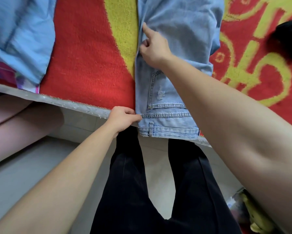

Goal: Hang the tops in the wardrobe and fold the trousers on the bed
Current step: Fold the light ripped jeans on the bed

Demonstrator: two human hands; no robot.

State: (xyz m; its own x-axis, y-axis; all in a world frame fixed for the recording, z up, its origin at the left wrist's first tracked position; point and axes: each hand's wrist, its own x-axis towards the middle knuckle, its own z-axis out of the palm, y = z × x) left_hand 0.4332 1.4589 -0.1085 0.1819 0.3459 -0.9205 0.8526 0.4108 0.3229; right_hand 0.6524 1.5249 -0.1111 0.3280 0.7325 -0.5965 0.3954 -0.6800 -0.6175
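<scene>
I see bare red blanket (84,53) open between the blue garment (21,36) at left and the jeans (179,26). Right of the jeans it lies bare up to a black item (288,41), well apart.

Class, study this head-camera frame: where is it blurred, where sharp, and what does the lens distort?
Head view: the blue garment upper left and black object right are smeared; pocket stitching on the jeans is sharp; the bed edge bows, wide-angle distortion; light is soft, shadows faint.
</scene>
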